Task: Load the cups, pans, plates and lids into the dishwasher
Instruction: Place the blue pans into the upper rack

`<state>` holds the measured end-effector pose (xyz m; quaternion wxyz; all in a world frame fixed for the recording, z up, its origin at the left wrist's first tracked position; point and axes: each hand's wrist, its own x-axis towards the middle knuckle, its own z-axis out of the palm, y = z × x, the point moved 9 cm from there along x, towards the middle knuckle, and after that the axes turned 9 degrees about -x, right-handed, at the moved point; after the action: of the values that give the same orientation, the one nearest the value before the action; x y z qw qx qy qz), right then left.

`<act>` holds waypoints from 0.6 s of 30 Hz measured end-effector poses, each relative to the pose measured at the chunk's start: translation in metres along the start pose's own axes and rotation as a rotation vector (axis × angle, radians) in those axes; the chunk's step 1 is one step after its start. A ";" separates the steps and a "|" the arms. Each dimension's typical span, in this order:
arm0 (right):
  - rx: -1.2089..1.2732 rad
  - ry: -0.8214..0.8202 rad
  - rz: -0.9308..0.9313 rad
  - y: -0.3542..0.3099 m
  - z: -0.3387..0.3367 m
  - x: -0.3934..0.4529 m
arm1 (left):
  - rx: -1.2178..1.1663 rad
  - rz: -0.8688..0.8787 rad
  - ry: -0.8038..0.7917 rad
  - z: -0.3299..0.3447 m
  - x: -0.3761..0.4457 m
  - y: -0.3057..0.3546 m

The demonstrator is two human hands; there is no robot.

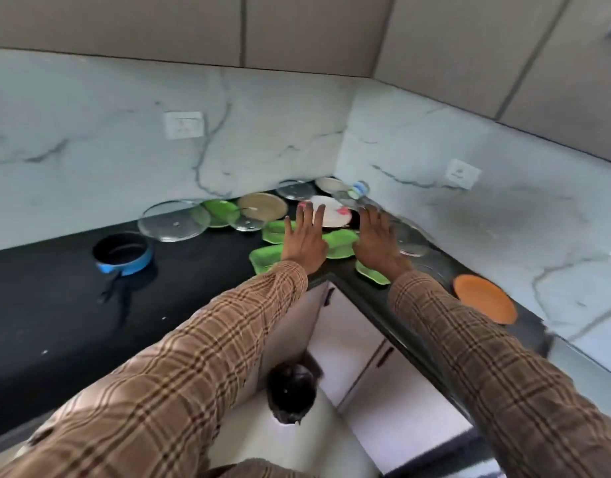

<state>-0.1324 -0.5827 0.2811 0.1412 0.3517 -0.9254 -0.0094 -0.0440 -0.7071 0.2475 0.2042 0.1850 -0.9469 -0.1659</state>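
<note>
Nothing is held by either grip: the left hand and the right hand are both stretched forward with fingers straight and spread, hovering over the dishes in the corner of the black table. The white plate lies just past the fingertips at twelve o'clock, and it is judged to be the piece being reached for. It is best taken by its rim from both sides, at nine and three o'clock, and lifted straight up, since the green plates lie under the palms and could be dragged along.

A water bottle lies close at one o'clock and should be avoided. The glass lids sit at ten o'clock, a brown plate at eleven, the blue pan well apart at nine, and an orange plate at four. Glass is slippery and best carried singly. The dishwasher is not in view, so nearly all loading is judged still to be done.
</note>
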 end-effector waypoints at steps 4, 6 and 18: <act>-0.020 -0.058 -0.115 -0.102 0.036 0.054 | 0.082 -0.165 0.010 -0.013 -0.003 -0.128; -0.016 -0.079 -0.163 -0.151 0.052 0.075 | 0.103 -0.246 -0.001 -0.016 -0.004 -0.191; 0.053 -0.221 -0.389 -0.347 0.138 0.147 | 0.206 -0.635 -0.185 -0.021 -0.039 -0.470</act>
<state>-0.0491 -0.9515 0.1451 0.0251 0.5239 -0.8499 -0.0508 0.1309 -1.1080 0.0695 0.0362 0.4742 -0.8683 -0.1408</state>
